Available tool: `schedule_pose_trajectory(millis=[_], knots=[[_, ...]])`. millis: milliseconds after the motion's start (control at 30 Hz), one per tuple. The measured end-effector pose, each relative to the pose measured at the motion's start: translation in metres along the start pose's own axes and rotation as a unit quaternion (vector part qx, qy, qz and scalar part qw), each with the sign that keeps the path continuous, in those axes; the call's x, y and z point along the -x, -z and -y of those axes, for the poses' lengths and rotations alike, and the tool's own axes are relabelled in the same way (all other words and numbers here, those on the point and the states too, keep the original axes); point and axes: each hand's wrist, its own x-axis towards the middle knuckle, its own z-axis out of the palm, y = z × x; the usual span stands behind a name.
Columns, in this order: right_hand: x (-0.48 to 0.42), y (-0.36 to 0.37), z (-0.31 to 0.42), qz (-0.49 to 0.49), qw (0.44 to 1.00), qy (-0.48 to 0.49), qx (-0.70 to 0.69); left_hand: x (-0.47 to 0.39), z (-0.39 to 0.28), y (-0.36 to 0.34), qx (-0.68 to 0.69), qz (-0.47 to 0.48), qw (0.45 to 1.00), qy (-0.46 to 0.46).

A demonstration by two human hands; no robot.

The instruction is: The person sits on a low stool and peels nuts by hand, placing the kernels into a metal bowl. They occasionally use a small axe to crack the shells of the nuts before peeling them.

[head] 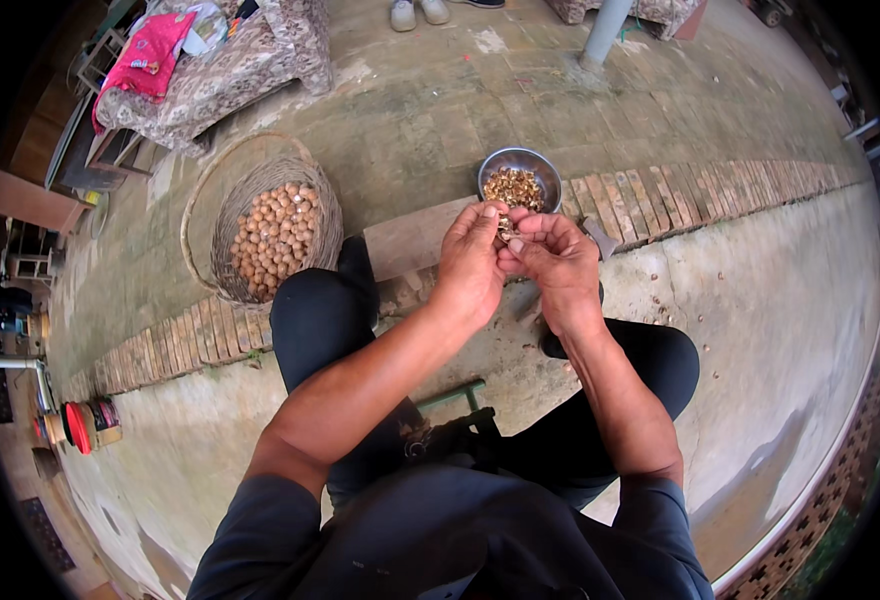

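Note:
Both hands meet in front of me, with a cracked walnut (505, 227) between their fingertips. My left hand (471, 259) pinches it from the left, thumb on top. From the right, my right hand (560, 262) grips it with thumb and curled fingers. Just beyond the fingers a metal bowl (550, 174) holds walnut pieces (513, 187). To the left stands a wicker basket (327, 217) with a tall hoop handle, part filled with whole walnuts (275, 236). The fingers hide part of the nut.
A wooden board (414, 238) lies between basket and bowl. A brick edging (635, 202) crosses the ground, with shell bits (657, 300) to the right. Ahead are a sofa with a floral cover (237, 75), a post (606, 34) and another person's shoes (417, 13). A red-lidded jar (78, 427) stands left.

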Motion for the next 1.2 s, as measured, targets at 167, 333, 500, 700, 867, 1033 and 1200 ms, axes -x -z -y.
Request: schedule_pose_trajectory(millis=[167,333,500,700,867,1033,1200], knots=[[-0.001,0.001,-0.001,0.015,1.0,0.017,0.013,-0.001,-0.001,0.001,0.01,-0.002,1.0,0.023],[0.002,0.003,-0.001,0.025,0.998,0.041,0.035,-0.008,-0.002,0.014,0.061,0.02,0.996,0.056],[0.004,0.001,0.01,0.033,0.993,0.098,0.064,-0.005,-0.005,0.007,0.061,-0.033,0.994,0.088],[0.003,0.006,0.023,0.024,0.99,0.102,0.094,0.0,-0.015,-0.003,0.021,0.028,0.993,0.115],[0.002,0.008,0.023,0.03,0.988,0.118,0.095,0.001,-0.017,0.001,0.014,0.085,0.988,0.126],[-0.002,0.011,0.016,0.0,0.926,0.257,0.275,0.001,-0.017,0.001,0.014,0.083,0.989,0.123],[0.002,0.004,0.024,0.004,0.896,0.293,0.333,0.001,-0.018,0.002,0.006,0.083,0.99,0.115]])
